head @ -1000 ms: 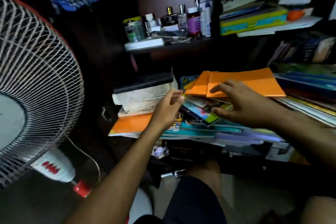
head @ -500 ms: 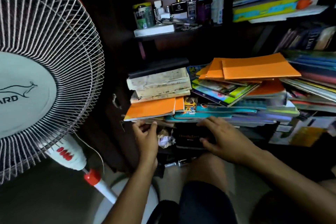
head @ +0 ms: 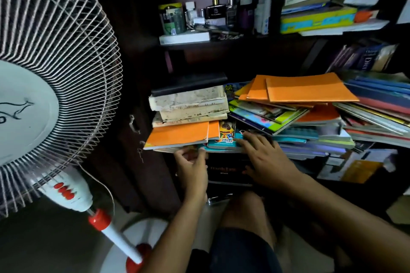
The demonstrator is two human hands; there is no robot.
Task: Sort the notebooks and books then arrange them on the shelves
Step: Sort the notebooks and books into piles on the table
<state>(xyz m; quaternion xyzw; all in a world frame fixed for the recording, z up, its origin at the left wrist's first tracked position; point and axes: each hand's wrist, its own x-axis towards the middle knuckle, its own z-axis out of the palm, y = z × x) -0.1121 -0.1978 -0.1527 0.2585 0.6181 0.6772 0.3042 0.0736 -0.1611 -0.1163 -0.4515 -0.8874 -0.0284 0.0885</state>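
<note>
hands [head: 228, 157] at book stack [head: 199, 135] — fingers under, atop

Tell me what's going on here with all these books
A person is crouched at a dark shelf, working on a messy pile of books. The left hand grips the bottom edge of the pile under an orange notebook. The right hand rests flat on the teal books low in the pile. Nothing is sorted yet. A fan stands to the left.
</note>
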